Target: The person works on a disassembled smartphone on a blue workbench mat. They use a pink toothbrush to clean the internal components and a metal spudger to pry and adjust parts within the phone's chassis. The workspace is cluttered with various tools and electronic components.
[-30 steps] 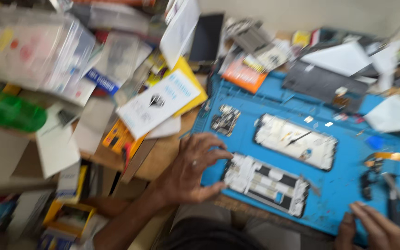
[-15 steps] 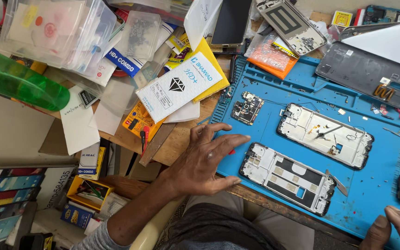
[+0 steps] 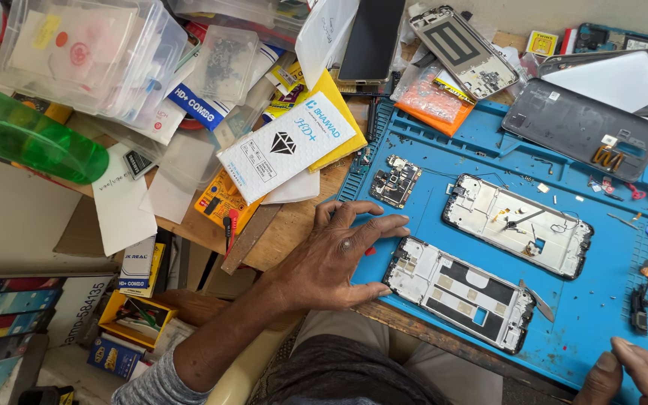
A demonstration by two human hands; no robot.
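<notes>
My left hand [image 3: 337,256] lies flat with fingers spread on the left edge of a blue work mat [image 3: 601,300], holding nothing. Its fingertips rest just left of a white phone frame [image 3: 460,291] lying near the mat's front edge. A second opened phone frame [image 3: 519,225] lies behind that one, and a small circuit board [image 3: 395,181] sits beyond my fingers. My right hand [image 3: 639,373] shows only partly at the bottom right corner, at the mat's front edge; its grip is hidden.
A dark phone back cover [image 3: 585,127], an orange pouch [image 3: 435,99] and a black phone [image 3: 371,37] lie at the back. Left of the mat are a white box [image 3: 286,146], clear plastic boxes [image 3: 84,52] and a green bottle [image 3: 28,135]. Small screws dot the mat.
The view has shifted and sharpened. My left hand stays spread on the mat's left edge, and my right hand has slid toward the bottom right corner.
</notes>
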